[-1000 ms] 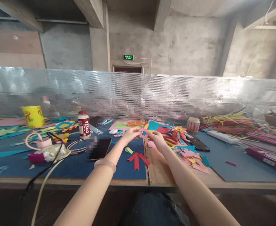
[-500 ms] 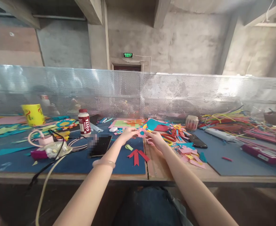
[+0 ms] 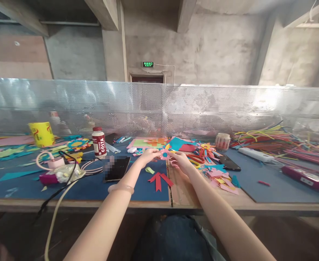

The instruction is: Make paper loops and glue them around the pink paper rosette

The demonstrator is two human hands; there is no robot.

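Observation:
Between my two hands is a small pink paper flower (image 3: 164,154) with a blue centre and a yellow tip showing above it. My left hand (image 3: 149,156) pinches its left edge, and my right hand (image 3: 180,159) grips the right edge. Red paper strips (image 3: 158,179) fan out on the blue mat just below, beside a scrap of light green paper (image 3: 149,170). Under my right hand a pink loop (image 3: 174,163) shows in part. To its right lie red-handled scissors (image 3: 196,159) and a finished-looking paper flower (image 3: 206,148) in many colours.
A dark phone (image 3: 117,169), a Costa bottle (image 3: 98,142) and cables (image 3: 67,181) stand left. Paper scraps (image 3: 223,179), another phone (image 3: 229,162), a jar (image 3: 222,141), a white power strip (image 3: 256,154) and coloured stems (image 3: 260,136) lie right. A perforated metal screen (image 3: 192,108) closes the back.
My hands hold the flower in nearly the same place, its face turned slightly more toward me. At the far right, another person's hand has mostly left the view.

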